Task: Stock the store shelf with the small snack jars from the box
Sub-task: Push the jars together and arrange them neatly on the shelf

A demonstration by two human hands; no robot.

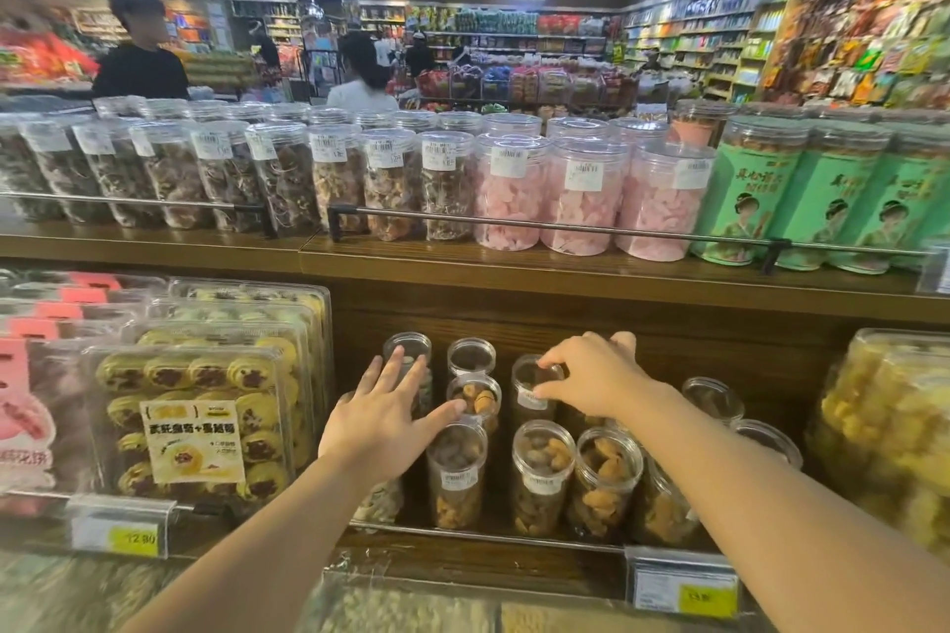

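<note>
Left hand [383, 414] lies flat, fingers spread, steadying the left jars [455, 473]; best kept there so none tip; right hand [586, 375] pinches a jar [532, 388] by its rim in the middle row; seat it upright, label forward; box unseen.

jars [543, 476]: small clear plastic, snacks inside, white labels | upright | clustered in rows on lower shelf [478, 537]

Both bare forearms reach forward. Left hand [383, 419] flat, palm down, fingers [406, 375] straight and spread, thumb out right. Right hand [591, 375] ahead of left hand, fingers curled, pinching with thumb.
</note>
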